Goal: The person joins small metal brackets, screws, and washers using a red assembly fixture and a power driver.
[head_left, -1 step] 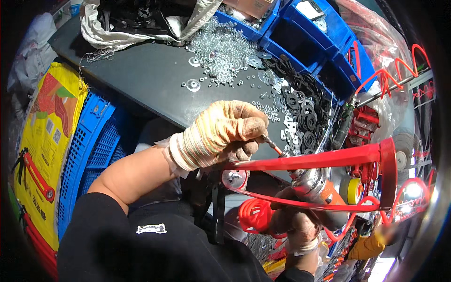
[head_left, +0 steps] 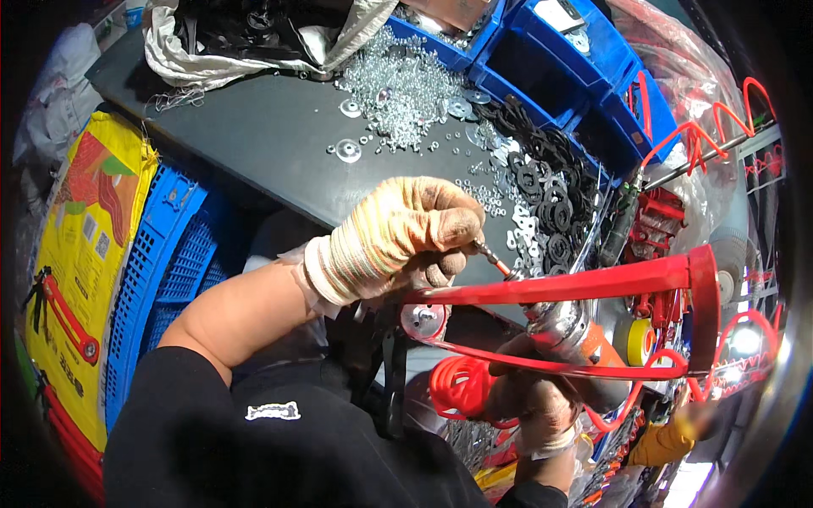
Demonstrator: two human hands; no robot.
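My left hand [head_left: 406, 233], in a dirty striped knit glove, is closed with thumb and forefinger pinching the end of a thin metal driver bit [head_left: 495, 257]. Any small part at that tip is hidden by the fingers. In my gloved right hand [head_left: 538, 402], below, is a silver and orange air screwdriver [head_left: 567, 330], its bit pointing up left toward the pinch. A long red metal frame [head_left: 559, 290] crosses in front of the screwdriver. At its left end, just under my left hand, sits a round metal disc [head_left: 422, 321]; whether the left fingers also touch the frame is hidden.
On the dark table [head_left: 254, 127] lie a pile of small nuts [head_left: 398, 93], large washers and black rings [head_left: 555, 207]. Blue bins [head_left: 542, 68] stand behind. Coiled red air hose [head_left: 461, 385] hangs near. A blue crate [head_left: 161, 254] and yellow sack [head_left: 76, 279] are left.
The red frame has shifted very slightly, its right end a little up and right. Both hands keep their grips.
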